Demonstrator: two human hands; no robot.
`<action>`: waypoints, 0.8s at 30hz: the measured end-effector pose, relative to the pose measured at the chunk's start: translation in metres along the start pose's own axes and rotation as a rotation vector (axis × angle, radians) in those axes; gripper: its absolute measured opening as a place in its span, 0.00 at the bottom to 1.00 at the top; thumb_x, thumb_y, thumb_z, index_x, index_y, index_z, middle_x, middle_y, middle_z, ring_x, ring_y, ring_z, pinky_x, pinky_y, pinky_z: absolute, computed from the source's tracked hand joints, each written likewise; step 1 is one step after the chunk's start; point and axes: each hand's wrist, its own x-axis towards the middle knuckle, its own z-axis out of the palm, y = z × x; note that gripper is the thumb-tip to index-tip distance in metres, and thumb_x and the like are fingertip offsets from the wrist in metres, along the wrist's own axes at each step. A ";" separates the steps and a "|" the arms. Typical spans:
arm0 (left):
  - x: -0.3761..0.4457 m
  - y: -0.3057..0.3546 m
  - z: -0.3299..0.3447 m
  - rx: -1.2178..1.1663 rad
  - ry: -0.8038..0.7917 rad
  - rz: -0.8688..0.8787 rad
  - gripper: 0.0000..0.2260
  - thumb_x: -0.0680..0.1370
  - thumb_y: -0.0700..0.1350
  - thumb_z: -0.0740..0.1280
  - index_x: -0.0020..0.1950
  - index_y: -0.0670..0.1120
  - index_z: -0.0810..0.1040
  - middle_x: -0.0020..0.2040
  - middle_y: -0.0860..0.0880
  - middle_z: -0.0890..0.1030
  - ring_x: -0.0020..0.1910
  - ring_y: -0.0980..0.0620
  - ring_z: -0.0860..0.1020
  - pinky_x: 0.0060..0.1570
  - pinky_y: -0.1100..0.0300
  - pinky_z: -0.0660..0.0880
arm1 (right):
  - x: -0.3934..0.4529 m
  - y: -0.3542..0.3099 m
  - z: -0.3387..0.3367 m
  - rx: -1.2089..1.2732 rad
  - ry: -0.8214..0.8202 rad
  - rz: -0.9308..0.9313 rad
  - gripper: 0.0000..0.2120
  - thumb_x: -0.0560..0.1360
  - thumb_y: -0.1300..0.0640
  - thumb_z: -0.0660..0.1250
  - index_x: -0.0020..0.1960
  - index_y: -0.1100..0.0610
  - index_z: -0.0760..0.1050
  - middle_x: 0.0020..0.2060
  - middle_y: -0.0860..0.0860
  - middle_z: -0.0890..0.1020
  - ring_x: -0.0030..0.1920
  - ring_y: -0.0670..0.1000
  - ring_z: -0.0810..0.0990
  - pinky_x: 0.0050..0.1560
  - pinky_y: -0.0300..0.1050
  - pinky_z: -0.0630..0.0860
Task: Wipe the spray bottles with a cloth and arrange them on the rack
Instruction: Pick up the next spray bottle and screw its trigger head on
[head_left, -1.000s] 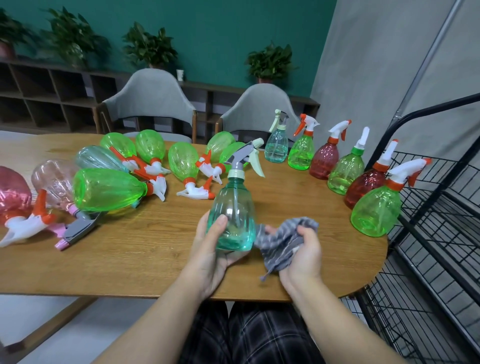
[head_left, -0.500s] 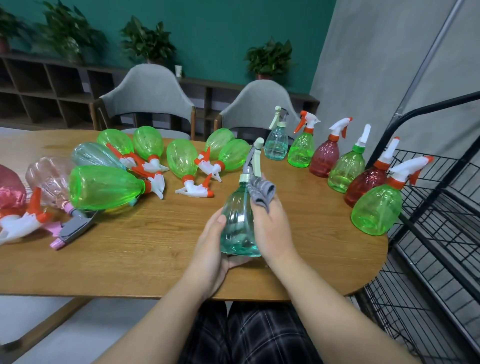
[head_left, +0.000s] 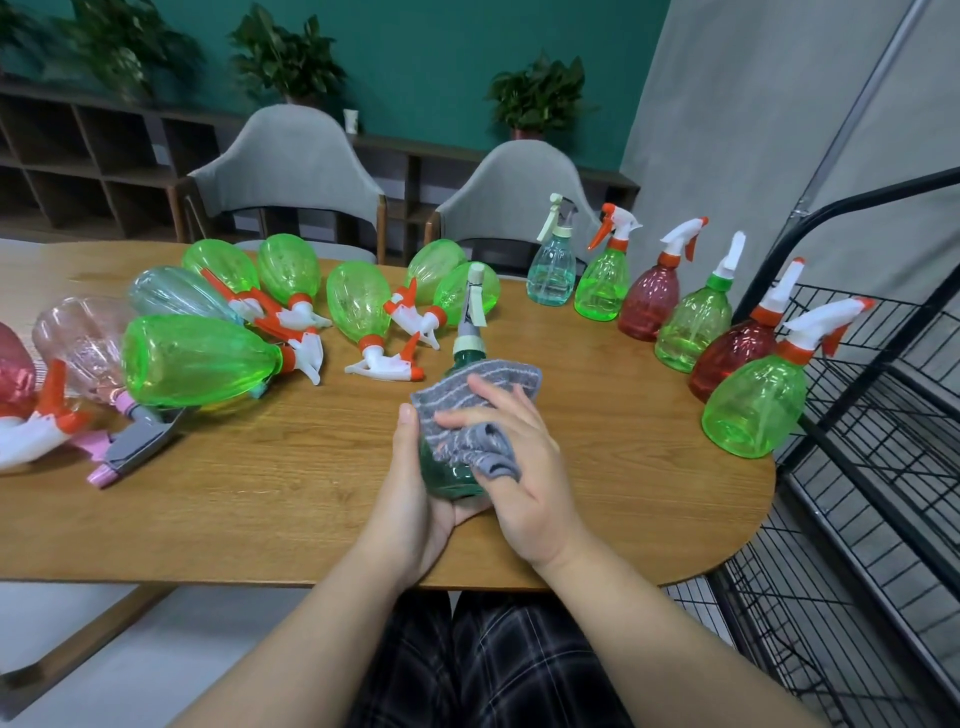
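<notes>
A teal spray bottle (head_left: 453, 475) with a grey trigger head stands upright near the table's front edge. My left hand (head_left: 415, 493) grips its lower body from the left. My right hand (head_left: 524, 467) presses a grey striped cloth (head_left: 475, 410) against the bottle's front and shoulder, covering most of it. Several green, red and pale teal bottles (head_left: 691, 322) stand upright in a curved row at the table's right end. More green, pink and clear bottles (head_left: 197, 358) lie on their sides at the left. A black wire rack (head_left: 883, 415) stands right of the table.
The wooden table (head_left: 291, 499) has a rounded right end close to the rack. Two grey chairs (head_left: 291, 166) stand behind it, with low shelves and potted plants along the teal wall. My plaid-clad legs are under the front edge.
My right hand brought the cloth from the bottle's right side up to its neck, then spread it down over the front. The trigger head has turned away from me.
</notes>
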 end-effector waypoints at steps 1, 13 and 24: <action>0.000 0.000 0.000 -0.008 -0.008 -0.005 0.31 0.74 0.67 0.50 0.68 0.50 0.73 0.61 0.45 0.82 0.61 0.46 0.80 0.54 0.49 0.80 | -0.002 0.000 0.000 0.013 -0.004 -0.021 0.21 0.65 0.53 0.58 0.54 0.51 0.81 0.64 0.38 0.71 0.70 0.42 0.68 0.75 0.46 0.51; 0.000 0.000 -0.001 -0.065 0.071 0.010 0.41 0.67 0.66 0.74 0.71 0.42 0.70 0.65 0.35 0.77 0.60 0.36 0.79 0.46 0.45 0.81 | -0.004 -0.016 -0.014 0.712 0.244 0.355 0.13 0.65 0.57 0.59 0.28 0.56 0.80 0.29 0.53 0.82 0.37 0.51 0.80 0.55 0.43 0.75; -0.002 0.000 -0.004 -0.006 0.039 -0.042 0.30 0.73 0.63 0.66 0.68 0.46 0.73 0.61 0.39 0.80 0.57 0.38 0.80 0.43 0.45 0.81 | 0.037 -0.025 -0.027 0.844 0.500 0.873 0.06 0.77 0.60 0.60 0.47 0.63 0.73 0.44 0.61 0.82 0.42 0.57 0.81 0.51 0.53 0.77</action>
